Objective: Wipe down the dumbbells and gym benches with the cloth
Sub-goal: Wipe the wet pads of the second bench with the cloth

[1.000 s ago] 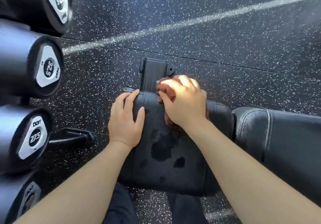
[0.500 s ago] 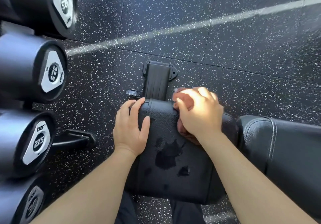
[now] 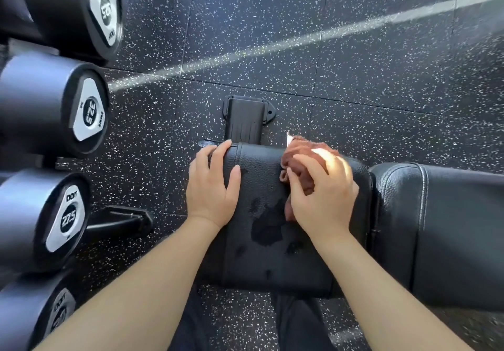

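Right hand presses crumpled rust-brown cloth onto wet-blotched bench pad.

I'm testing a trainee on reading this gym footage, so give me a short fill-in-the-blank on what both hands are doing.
1. The right hand presses a reddish-brown ____ onto the bench seat pad.
2. The left hand lies flat on the pad's ____ side.
3. Dark ____ patches mark the pad between the wrists.
4. The dumbbell nearest the left hand reads ____.

Missing words: cloth; left; wet; 27.5
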### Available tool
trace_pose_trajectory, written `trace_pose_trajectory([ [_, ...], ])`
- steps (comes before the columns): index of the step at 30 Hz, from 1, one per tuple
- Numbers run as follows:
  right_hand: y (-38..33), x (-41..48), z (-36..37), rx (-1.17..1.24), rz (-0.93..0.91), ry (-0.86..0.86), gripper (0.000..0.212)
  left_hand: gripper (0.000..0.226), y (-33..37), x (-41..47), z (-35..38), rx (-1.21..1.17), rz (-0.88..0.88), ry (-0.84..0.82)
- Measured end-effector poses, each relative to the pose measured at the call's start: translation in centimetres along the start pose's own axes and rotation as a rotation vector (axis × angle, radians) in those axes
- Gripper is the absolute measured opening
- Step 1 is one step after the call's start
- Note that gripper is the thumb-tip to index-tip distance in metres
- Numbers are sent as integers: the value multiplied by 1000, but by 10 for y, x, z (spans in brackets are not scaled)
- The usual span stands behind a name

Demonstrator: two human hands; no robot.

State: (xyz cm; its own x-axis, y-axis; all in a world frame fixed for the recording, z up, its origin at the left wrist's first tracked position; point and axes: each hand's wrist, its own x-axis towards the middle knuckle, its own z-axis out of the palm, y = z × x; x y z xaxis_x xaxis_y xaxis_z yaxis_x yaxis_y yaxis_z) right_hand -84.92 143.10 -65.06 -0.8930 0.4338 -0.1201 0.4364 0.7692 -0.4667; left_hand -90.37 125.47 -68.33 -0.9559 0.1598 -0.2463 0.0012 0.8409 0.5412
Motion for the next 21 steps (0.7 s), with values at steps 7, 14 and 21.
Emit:
trace_pose_trajectory([
  [7, -71, 23, 34, -20, 13, -32, 18, 58, -25, 4, -28, -78, 167, -232],
  [14, -113, 9, 65, -24, -43, 39, 17, 56, -79, 24, -84, -24, 220, -328],
  [21, -87, -88, 66, 13, 107, 142, 22, 50, -48, 51, -91, 32, 354, -338],
])
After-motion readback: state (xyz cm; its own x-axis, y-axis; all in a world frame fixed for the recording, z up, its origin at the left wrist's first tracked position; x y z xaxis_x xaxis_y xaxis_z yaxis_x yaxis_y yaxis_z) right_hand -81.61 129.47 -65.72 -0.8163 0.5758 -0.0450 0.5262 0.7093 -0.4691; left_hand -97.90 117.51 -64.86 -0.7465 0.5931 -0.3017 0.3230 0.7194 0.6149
